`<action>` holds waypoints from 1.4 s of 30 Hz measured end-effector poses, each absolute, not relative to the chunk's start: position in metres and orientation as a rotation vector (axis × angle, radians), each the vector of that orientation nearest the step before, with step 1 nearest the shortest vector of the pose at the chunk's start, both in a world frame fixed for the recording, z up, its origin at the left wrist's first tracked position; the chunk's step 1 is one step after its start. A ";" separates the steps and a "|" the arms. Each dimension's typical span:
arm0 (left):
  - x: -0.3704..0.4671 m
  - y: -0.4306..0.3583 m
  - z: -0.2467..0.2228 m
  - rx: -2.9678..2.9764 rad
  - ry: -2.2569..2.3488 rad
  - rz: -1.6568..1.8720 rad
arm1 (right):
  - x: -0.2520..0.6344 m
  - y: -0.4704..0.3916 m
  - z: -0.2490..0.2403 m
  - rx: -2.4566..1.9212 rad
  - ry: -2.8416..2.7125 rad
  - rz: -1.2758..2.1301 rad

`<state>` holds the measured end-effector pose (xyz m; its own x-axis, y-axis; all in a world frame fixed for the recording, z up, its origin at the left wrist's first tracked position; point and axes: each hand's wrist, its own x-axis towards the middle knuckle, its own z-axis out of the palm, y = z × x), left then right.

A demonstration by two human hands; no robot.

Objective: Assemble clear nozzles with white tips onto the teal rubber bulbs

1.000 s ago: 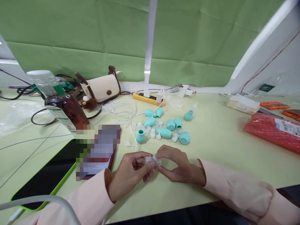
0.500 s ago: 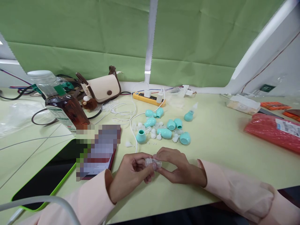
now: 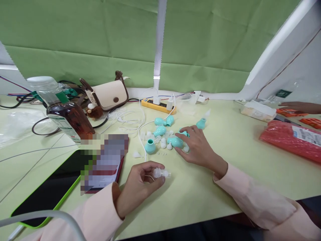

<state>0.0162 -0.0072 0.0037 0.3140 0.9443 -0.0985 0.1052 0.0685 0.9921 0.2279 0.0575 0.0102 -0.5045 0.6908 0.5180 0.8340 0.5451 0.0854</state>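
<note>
Between the thumb and fingers of my left hand [image 3: 144, 184] is a small clear plastic piece [image 3: 162, 173], lying sideways above the table's front part. My right hand [image 3: 197, 146] is over the right side of the pile, fingers spread and bent, partly covering a teal bulb [image 3: 184, 133]. Whether its fingertips touch anything is unclear. Several other teal bulbs lie around, one with its open neck up [image 3: 150, 146] and one farther back right [image 3: 201, 123]. Small white caps [image 3: 163, 143] and clear pieces are mixed among them. A white cone [image 3: 136, 154] lies left of the pile.
On the left are a green-edged phone [image 3: 47, 187], a second phone [image 3: 110, 164], a bottle of dark liquid [image 3: 71, 120] and a bag [image 3: 110, 95]. Behind the pile is a yellow power strip [image 3: 158, 105]. At right, another person's hand [image 3: 301, 107] reaches in near a red package [image 3: 291, 137].
My right hand has left the clear piece and moved up and right over the bulbs. My left hand still holds the piece. Another person's hand has appeared at the right edge.
</note>
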 end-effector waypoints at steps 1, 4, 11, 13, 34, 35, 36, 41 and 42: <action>0.016 -0.007 0.003 1.372 1.082 0.872 | 0.227 0.060 0.005 -1.337 -2.387 -0.501; 0.016 -0.007 0.002 1.395 1.106 0.894 | 0.225 0.064 -0.007 -1.509 -2.423 -0.577; 0.016 -0.008 0.003 1.365 1.143 0.878 | 0.221 0.060 -0.007 -1.455 -2.411 -0.477; 0.015 -0.008 0.003 1.368 1.146 0.869 | 0.219 0.058 -0.009 -1.436 -2.434 -0.440; 0.016 -0.009 0.002 1.358 0.979 0.890 | 0.209 0.023 0.013 -0.678 -1.989 0.773; 0.016 -0.008 0.002 1.362 0.988 0.880 | 0.209 0.023 0.012 -0.678 -1.946 0.863; 0.016 -0.008 0.003 1.368 1.001 0.873 | 0.210 0.024 0.011 -0.685 -1.902 0.940; 0.015 -0.009 0.006 1.478 1.023 0.836 | 0.212 0.027 0.011 -0.736 -1.801 1.124; 0.015 -0.009 0.007 1.499 1.023 0.827 | 0.213 0.027 0.011 -0.741 -1.801 1.119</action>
